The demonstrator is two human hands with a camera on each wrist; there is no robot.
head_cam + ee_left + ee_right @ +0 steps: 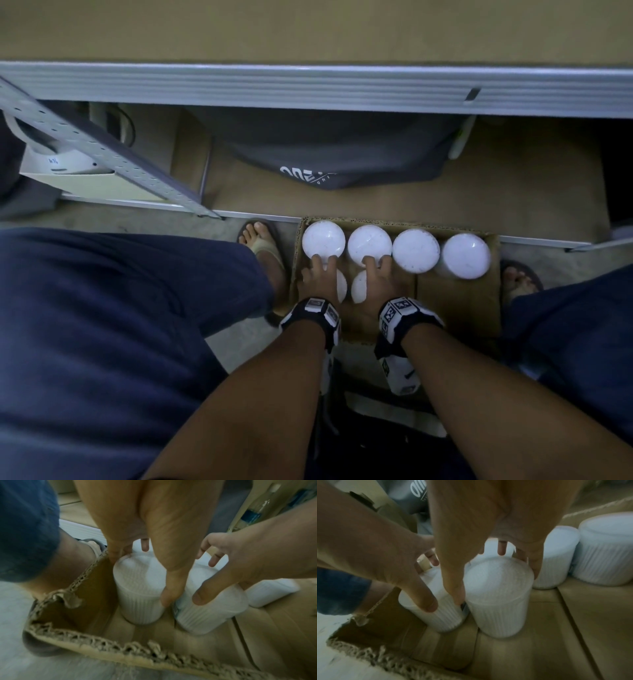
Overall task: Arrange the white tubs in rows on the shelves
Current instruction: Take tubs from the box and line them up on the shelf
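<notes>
I see 6 tubs in the box [479, 308], lower centre; shelf [308, 89] bare; left hand [320, 277] and right hand [376, 279] each clasp 1 tub.

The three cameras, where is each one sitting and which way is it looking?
Head: on the person's head, looking down at the cardboard box of white tubs; both arms, legs and feet show.
Left wrist: on the left wrist, looking along the left hand gripping a tub; the right hand also shows.
Right wrist: on the right wrist, looking along the right hand gripping a tub.
Both wrist views share the two near tubs.
</notes>
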